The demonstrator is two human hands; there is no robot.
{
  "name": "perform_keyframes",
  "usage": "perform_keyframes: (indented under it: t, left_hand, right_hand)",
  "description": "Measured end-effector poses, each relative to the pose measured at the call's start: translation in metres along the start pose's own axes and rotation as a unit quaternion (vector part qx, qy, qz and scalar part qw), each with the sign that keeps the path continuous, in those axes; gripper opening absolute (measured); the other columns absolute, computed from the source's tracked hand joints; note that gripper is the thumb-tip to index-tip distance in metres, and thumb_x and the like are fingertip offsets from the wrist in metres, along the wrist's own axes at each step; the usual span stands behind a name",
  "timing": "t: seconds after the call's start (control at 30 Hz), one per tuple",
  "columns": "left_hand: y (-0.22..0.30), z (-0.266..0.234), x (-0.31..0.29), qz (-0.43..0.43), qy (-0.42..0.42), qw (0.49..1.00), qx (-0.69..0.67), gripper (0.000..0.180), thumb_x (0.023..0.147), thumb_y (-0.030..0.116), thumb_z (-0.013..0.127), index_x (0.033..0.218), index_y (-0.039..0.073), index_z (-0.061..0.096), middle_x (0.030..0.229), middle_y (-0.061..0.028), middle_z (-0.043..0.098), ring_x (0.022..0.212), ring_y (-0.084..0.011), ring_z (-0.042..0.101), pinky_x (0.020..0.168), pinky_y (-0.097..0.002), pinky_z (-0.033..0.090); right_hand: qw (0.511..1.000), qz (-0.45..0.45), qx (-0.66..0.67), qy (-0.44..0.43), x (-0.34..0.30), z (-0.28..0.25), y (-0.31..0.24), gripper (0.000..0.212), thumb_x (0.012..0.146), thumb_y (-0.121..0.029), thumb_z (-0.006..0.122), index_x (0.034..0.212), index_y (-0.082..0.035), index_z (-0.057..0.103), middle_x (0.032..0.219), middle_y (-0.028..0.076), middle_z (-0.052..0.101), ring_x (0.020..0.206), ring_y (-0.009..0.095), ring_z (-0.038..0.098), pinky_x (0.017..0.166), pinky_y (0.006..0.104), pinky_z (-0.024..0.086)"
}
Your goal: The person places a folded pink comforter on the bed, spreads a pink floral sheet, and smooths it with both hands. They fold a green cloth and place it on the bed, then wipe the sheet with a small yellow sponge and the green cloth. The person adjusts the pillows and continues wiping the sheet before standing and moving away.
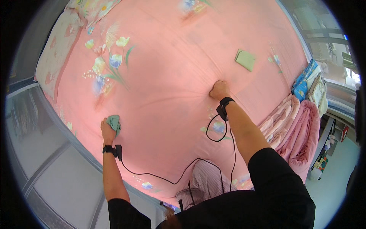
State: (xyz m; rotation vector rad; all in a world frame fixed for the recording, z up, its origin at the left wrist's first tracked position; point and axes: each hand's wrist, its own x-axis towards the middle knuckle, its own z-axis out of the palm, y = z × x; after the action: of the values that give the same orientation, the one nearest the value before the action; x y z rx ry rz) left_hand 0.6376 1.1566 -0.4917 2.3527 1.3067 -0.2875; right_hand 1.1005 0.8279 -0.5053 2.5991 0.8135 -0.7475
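A pink bed sheet (164, 76) printed with flowers is spread over a wide bed. Near the bed's left edge, my left hand (108, 132) is closed on a crumpled green cloth (114, 125) lying against the sheet. My right hand (220, 90) is a fist pressed down on the sheet right of the middle, and creases run out from it. Nothing shows in that fist. Beyond it, up and to the right, a folded light green cloth (245, 60) lies flat. Black bands with cables circle both wrists.
Pillows (59, 49) lie at the far left. Folded pink bedding (299, 133) and a blue folded cloth (305, 81) are stacked along the right edge. Grey-framed translucent panels (57, 156) border the left side. A looped black cable (171, 182) trails across the sheet between my wrists.
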Motion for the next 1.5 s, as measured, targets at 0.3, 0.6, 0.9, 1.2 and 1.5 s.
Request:
perform_keyframes:
  t: [0.3,0.6,0.9,1.2,1.5]
  left_hand:
    - [0.101,-0.068,-0.017,-0.005,-0.163,0.938,-0.305,0.048,0.078,0.002,0.061,0.125,0.0,0.051,0.111,-0.0199,0.062,0.1,-0.0344,0.061,0.089,-0.0356,0.049]
    - [0.069,-0.005,0.091,-0.026,0.076,0.994,0.078,0.043,0.074,0.009,0.065,0.113,0.008,0.048,0.122,-0.0167,0.043,0.115,-0.0403,0.046,0.081,-0.0566,0.046]
    - [0.066,0.005,0.132,-0.043,-0.03,0.973,0.224,0.054,0.071,0.019,0.066,0.119,0.002,0.047,0.116,-0.0174,0.046,0.11,-0.0387,0.046,0.086,-0.0593,0.04]
    - [0.061,0.005,0.143,-0.033,-0.097,0.973,0.208,0.056,0.076,0.019,0.063,0.124,-0.004,0.044,0.117,-0.0191,0.047,0.107,-0.0391,0.049,0.084,-0.0555,0.042]
    - [0.062,0.005,0.149,-0.05,-0.139,0.965,0.218,0.063,0.073,0.021,0.067,0.124,-0.007,0.043,0.119,-0.0211,0.045,0.11,-0.0399,0.048,0.087,-0.0542,0.042]
  right_hand:
    - [1.0,-0.024,-0.007,0.012,-0.006,-0.006,0.001,0.035,0.077,-0.021,0.059,0.1,0.005,0.066,0.105,0.02,0.066,0.1,0.032,0.062,0.088,0.0341,0.048]
    - [0.995,0.022,0.093,-0.013,-0.008,-0.01,0.0,0.048,0.073,-0.021,0.064,0.109,0.011,0.057,0.112,0.027,0.061,0.105,0.037,0.061,0.092,0.0394,0.051]
    - [0.993,0.056,0.1,-0.017,-0.011,-0.01,-0.001,0.051,0.071,-0.023,0.069,0.109,0.006,0.054,0.119,0.03,0.054,0.105,0.041,0.06,0.09,0.043,0.051]
    - [0.967,-0.209,0.018,0.141,0.003,-0.094,-0.06,0.04,0.084,-0.027,0.064,0.113,-0.001,0.055,0.114,0.017,0.061,0.105,0.037,0.057,0.089,0.0458,0.047]
    - [0.733,-0.51,0.177,0.414,0.13,-0.193,-0.4,0.047,0.083,-0.029,0.062,0.118,0.002,0.055,0.126,0.017,0.054,0.126,0.033,0.044,0.101,0.0444,0.037]
